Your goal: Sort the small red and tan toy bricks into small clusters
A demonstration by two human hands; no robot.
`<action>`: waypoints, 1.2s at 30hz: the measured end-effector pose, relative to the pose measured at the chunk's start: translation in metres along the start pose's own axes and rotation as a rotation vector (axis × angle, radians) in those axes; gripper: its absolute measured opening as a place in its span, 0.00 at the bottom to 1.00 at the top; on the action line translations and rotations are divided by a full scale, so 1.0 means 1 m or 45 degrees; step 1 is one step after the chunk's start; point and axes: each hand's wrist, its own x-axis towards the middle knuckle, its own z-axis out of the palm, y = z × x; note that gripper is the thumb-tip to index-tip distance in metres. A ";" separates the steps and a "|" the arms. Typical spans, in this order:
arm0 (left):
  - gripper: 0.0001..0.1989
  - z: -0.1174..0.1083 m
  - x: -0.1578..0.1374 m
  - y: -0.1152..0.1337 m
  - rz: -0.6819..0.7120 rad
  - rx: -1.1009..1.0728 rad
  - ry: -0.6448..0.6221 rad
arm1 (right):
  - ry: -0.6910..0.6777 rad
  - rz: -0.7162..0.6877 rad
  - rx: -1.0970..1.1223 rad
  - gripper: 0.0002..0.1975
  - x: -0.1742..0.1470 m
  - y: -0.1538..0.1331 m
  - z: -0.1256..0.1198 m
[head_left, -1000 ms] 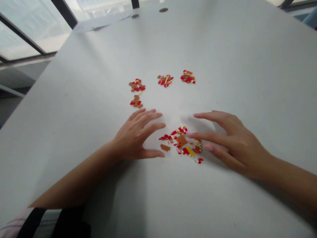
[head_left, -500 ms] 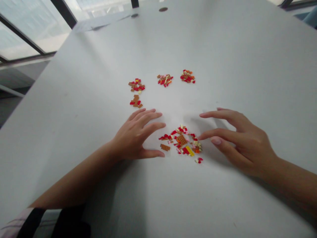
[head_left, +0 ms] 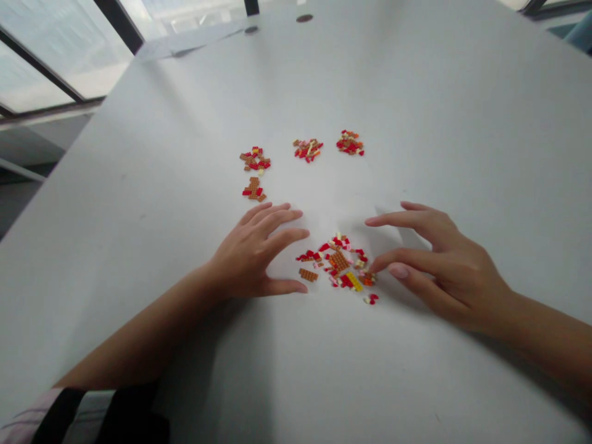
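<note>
A loose pile of small toy bricks (head_left: 339, 261) in red, brown, pink, cream and orange lies between my two hands. My left hand (head_left: 259, 253) rests on the table to the pile's left, fingers spread and holding nothing. Nearest to its thumb is a flat brown brick (head_left: 308, 275). My right hand (head_left: 453, 265) is at the right edge of the pile, fingers apart. Its index fingertip is at the cream and orange bricks there; whether it touches them I cannot tell. A yellow brick (head_left: 354, 282) lies at the front of the pile, and a small red and cream cluster (head_left: 371, 299) sits apart, nearer me.
Farther back on the white table (head_left: 444, 117) are more brick heaps: one at left (head_left: 255, 159), a middle one (head_left: 308, 150) and a right one (head_left: 350, 143). A brown and red group (head_left: 254, 189) lies just beyond my left fingers. Windows (head_left: 41, 49) stand behind the table's left edge.
My right hand has shifted slightly left and its index fingertip has come a little toward me along the pile's right edge. My left hand has stayed in place.
</note>
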 end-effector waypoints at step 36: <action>0.38 -0.001 0.003 0.000 -0.034 -0.028 -0.038 | -0.078 -0.067 0.046 0.06 0.001 -0.002 0.004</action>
